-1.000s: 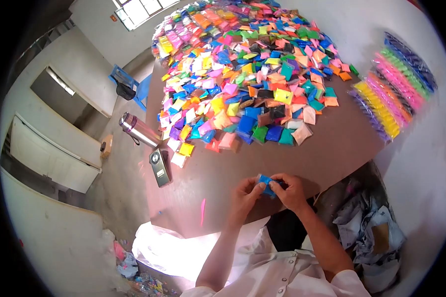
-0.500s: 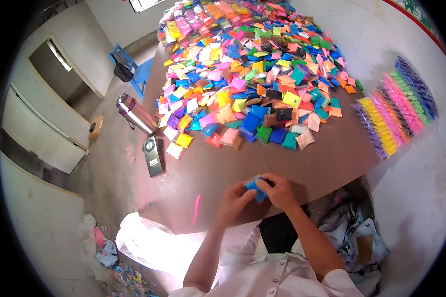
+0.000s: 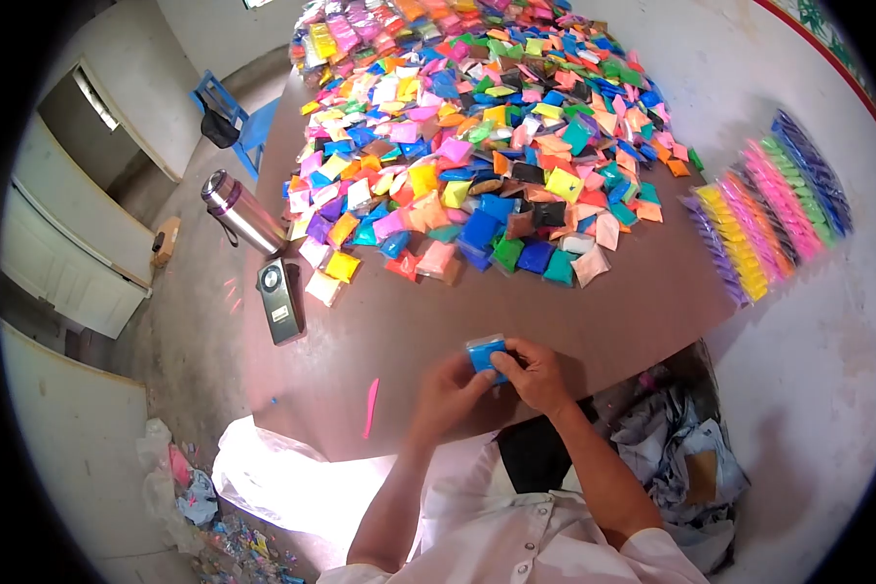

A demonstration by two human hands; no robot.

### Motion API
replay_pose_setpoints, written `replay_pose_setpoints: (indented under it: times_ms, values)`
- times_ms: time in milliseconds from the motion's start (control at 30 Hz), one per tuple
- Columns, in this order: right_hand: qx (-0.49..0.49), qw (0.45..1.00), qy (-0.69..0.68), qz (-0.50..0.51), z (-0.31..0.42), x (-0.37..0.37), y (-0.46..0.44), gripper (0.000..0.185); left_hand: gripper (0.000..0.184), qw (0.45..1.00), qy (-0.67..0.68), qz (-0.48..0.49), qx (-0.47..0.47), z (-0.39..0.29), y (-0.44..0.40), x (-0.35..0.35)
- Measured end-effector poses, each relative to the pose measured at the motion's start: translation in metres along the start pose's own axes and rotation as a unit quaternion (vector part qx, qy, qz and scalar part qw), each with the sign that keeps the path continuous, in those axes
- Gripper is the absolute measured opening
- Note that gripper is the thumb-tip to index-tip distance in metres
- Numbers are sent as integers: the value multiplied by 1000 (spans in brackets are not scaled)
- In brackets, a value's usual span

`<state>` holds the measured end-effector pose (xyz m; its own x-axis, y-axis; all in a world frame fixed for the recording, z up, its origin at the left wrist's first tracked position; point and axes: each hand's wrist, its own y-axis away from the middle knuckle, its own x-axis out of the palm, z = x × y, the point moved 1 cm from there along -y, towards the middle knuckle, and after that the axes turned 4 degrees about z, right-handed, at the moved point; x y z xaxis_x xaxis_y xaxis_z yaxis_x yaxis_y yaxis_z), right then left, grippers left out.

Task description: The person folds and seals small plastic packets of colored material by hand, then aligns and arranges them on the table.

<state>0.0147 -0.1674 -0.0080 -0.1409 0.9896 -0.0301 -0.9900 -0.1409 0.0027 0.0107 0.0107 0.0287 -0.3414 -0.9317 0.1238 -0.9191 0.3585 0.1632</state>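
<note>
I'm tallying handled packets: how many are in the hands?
1: the blue packet, held between the left hand and right hand, at the near side of the table. Another could be hidden beneath.

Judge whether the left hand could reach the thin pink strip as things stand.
Probably yes: nothing visible stands between the left hand and the thin pink strip, though that hand holds the blue packet.

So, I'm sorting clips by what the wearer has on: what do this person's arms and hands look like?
The left hand and right hand wear no gloves, and the forearms are uncovered. The sleeves are short and white, part of a white shirt with small buttons down the front.
</note>
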Motion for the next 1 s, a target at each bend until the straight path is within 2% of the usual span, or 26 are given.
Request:
replay_pose_setpoints:
  times_ms: [67,100,267,367,467,533,667,700,767,833,867,933,1000]
  values:
    - [43,993,-103,-25,-8,0,-1,22,32,999,-40,19,-7,-1,-1,3]
    - [43,993,-103,-25,-7,1,-1,22,32,999,-50,1,2,1,-1,3]
    - [-14,999,27,-21,7,1,0,19,32,998,-62,-12,1,15,-4,-8]
    - [5,1000,4,-22,4,2,1,17,30,993,-119,-2,2,17,-2,-13]
    - [-5,998,-36,-41,5,5,1,16,28,997,-76,0,-16,14,-3,-5]
    - [-16,998,-33,-46,2,5,2,16,27,999,-22,-21,34,4,0,1]
    - [-27,999,18,-44,7,1,1,17,28,999,-38,-23,32,10,-9,-9]
    - [-29,998,20,-42,10,2,0,17,29,997,-70,-12,18,9,-12,-13]
    - [18,996,-69,-60,12,4,-2,16,29,995,-102,-2,3,5,-18,-18]
    - [16,995,-52,-78,14,4,-7,17,27,979,-197,7,49,-5,-24,-19]
    - [15,995,-34,-97,15,4,-10,17,27,979,-197,7,50,-4,-31,-20]
    - [4,995,-21,-99,7,1,-18,17,25,997,-35,12,74,1,-46,-20]
    - [-5,994,-6,-105,8,0,-23,18,24,997,-39,22,70,1,-60,-29]
